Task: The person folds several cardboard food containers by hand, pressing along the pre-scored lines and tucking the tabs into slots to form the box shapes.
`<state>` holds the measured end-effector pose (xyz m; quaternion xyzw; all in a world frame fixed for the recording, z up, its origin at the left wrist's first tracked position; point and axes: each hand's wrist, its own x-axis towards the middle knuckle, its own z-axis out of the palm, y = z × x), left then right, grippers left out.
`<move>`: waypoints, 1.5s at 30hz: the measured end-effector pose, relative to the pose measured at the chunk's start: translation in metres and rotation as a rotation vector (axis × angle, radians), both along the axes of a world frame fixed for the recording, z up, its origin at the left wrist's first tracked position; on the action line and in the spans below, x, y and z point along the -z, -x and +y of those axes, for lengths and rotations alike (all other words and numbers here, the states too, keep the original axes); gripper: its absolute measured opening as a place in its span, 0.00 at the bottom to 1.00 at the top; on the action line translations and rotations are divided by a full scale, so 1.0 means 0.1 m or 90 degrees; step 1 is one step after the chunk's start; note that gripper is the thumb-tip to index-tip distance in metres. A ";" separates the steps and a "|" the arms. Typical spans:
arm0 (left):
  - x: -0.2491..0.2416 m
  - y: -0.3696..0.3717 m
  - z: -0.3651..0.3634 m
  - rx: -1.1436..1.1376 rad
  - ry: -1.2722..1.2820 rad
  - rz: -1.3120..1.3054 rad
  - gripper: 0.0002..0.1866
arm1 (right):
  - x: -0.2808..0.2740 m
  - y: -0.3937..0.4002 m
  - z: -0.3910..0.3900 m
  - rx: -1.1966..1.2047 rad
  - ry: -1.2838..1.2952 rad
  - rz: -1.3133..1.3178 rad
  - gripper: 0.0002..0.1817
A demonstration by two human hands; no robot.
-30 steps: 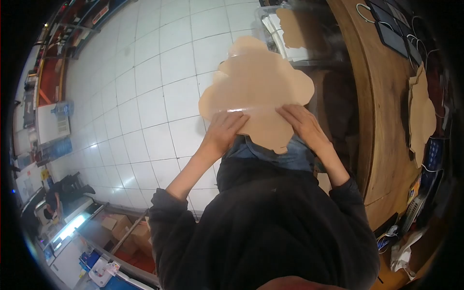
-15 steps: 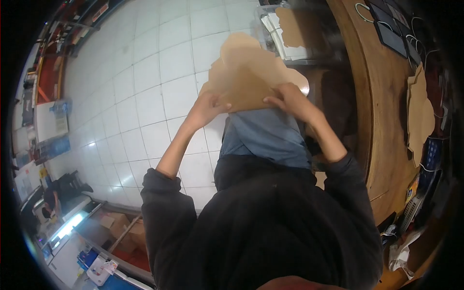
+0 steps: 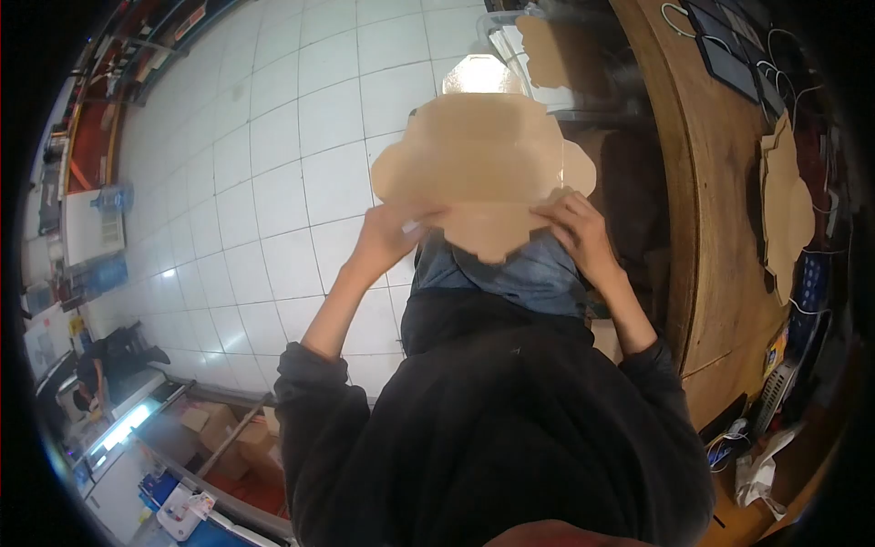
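A flat die-cut cardboard box blank (image 3: 478, 150), brown with rounded side flaps, is held up in front of my lap. Its far flap tilts and shines in the light, while a notched near flap points toward me. My left hand (image 3: 396, 230) grips the left edge near the fold, its fingers slightly blurred. On the opposite side, my right hand (image 3: 576, 228) pinches the edge close to the right flap. Parts of the fingers are hidden behind the board.
At the right runs a wooden table (image 3: 720, 264) bearing tablets (image 3: 729, 64), white cables and more cardboard blanks (image 3: 786, 210). A clear plastic bin (image 3: 570, 117) with cut cardboard stands ahead. White floor tiles (image 3: 283, 173) lie left; cardboard boxes (image 3: 219, 438) sit at lower left.
The cardboard blank has opened out: its near flap now extends toward me and its far flap catches the light. Both hands have moved slightly down along its edges.
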<state>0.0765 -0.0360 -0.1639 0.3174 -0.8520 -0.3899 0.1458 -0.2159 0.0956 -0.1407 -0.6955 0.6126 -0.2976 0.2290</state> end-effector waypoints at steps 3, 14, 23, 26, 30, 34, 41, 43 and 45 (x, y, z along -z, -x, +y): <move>-0.04 0.11 -0.15 -0.125 -0.184 -0.002 0.25 | 0.00 0.02 -0.18 0.043 -0.035 -0.109 0.14; -0.09 0.24 -0.54 -0.200 -0.144 -0.063 0.29 | -0.01 -0.22 -0.35 0.226 -0.112 -0.080 0.10; -0.34 0.46 0.16 0.101 0.896 0.143 0.30 | -0.14 -0.90 -0.12 0.142 0.113 -0.066 0.14; -0.23 0.48 0.30 0.094 0.582 -0.168 0.18 | -0.02 -0.81 -0.16 0.006 0.076 -0.057 0.17; 0.10 0.25 0.05 0.061 0.643 -0.077 0.20 | -0.04 -0.36 -0.28 -0.055 0.009 0.038 0.22; 0.32 0.14 -0.07 0.075 0.630 0.013 0.19 | -0.10 -0.19 -0.22 -0.101 0.000 0.186 0.26; 0.48 0.13 -0.08 0.003 0.477 0.099 0.18 | 0.15 -0.15 -0.15 -0.122 0.028 0.219 0.31; 0.48 0.12 -0.10 -0.002 0.451 0.094 0.18 | 0.17 -0.13 -0.17 -0.131 0.058 0.253 0.31; 0.46 0.13 -0.12 0.009 0.442 0.094 0.19 | 0.23 -0.10 -0.18 -0.131 0.099 0.262 0.32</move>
